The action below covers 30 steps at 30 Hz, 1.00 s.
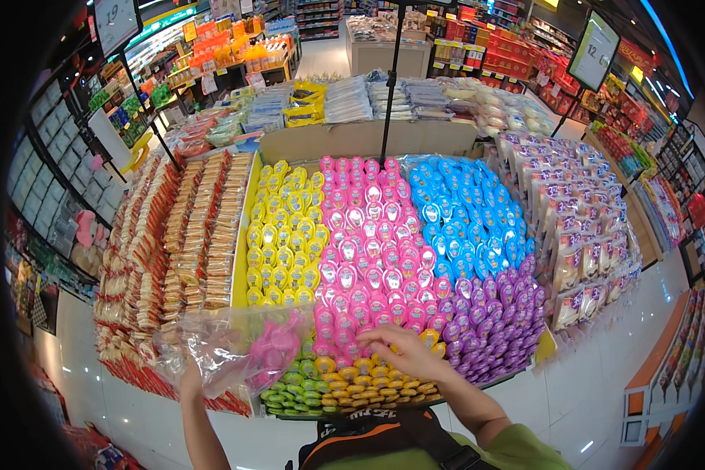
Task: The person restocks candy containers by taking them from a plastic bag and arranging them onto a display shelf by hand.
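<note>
My left hand grips a clear plastic bag at its left side, and the film covers part of the fingers. Several pink oval packs lie inside the bag's right end. Over the front of the pink oval packs on the display hovers my right hand, its fingers apart and slightly bent. The fingertips are close to a pink pack; whether they touch it, I cannot tell. Below this hand sit orange-yellow packs, with green packs to their left and purple packs to the right.
Yellow packs and blue packs fill the display's back corners. Wrapped snacks stand in rows at left, bagged goods at right. A black sign pole rises behind the pink packs. Shop shelves surround the tiled floor.
</note>
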Available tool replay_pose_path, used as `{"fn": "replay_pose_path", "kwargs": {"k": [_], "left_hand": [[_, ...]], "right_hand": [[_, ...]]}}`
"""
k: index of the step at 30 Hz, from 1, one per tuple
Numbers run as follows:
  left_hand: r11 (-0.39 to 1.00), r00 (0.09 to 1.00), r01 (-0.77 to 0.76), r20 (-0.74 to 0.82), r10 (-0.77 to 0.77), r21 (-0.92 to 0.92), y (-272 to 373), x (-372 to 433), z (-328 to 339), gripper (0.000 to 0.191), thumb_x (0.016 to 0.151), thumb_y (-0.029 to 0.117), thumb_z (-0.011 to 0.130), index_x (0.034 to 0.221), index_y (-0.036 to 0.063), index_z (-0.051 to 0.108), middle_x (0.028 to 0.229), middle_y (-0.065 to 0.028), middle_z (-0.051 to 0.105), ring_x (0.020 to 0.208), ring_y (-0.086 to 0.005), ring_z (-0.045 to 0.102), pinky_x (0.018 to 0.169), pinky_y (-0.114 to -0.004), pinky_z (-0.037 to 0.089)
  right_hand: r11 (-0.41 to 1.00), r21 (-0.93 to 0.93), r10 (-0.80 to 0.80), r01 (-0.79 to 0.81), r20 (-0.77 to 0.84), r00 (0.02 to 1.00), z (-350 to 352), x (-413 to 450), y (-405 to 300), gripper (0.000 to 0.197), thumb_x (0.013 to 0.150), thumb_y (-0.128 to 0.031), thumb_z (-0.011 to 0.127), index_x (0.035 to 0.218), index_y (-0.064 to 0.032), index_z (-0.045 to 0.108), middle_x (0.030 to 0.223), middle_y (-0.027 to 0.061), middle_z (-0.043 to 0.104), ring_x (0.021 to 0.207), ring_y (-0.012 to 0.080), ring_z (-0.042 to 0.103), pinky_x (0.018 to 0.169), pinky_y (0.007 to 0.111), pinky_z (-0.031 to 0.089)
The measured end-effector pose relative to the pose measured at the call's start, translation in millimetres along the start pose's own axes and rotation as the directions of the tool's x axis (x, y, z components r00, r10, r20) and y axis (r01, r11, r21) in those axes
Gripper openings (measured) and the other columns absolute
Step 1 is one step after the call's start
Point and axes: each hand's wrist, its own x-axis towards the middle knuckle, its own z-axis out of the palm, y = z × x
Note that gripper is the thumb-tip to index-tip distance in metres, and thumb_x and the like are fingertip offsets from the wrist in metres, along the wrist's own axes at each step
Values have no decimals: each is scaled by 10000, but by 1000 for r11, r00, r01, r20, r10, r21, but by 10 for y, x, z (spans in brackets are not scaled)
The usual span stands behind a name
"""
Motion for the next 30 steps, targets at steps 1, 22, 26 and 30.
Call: {"fn": "replay_pose_path", "kwargs": {"k": [1,22,26,30], "left_hand": [[1000,994,-17,105,16,7,-46,113,93,453,765,156,689,1190,65,560,1140,-141,600,992,-260,601,839,-349,481],[998,982,-20,189,29,-52,-208,1131,1076,927,581,375,807,1389,234,375,1066,-174,619,963,-304,620,800,-410,499],[996,971,-24,235,42,-82,-238,1075,1001,902,593,367,801,1382,229,386,1070,-172,619,964,-304,619,803,-408,497],[997,970,-37,238,54,-74,-112,1030,1066,876,605,359,794,1374,224,396,1074,-170,619,964,-304,619,806,-407,496]], "right_hand": [[1000,-2,-1,1,-3,1000,97,-71,-16,207,901,-90,544,1092,-57,618,989,88,643,943,227,605,820,345,458],[1000,19,12,-14,104,995,618,-595,39,203,939,-149,501,1103,-80,596,1004,94,626,901,262,604,761,357,471],[999,32,-1,-3,119,993,611,-556,36,207,938,-149,497,1106,-74,594,1014,96,625,913,266,603,768,360,470],[1000,1,24,-25,144,989,597,-581,71,214,939,-157,492,1111,-73,589,1019,95,622,926,268,600,783,362,468]]}}
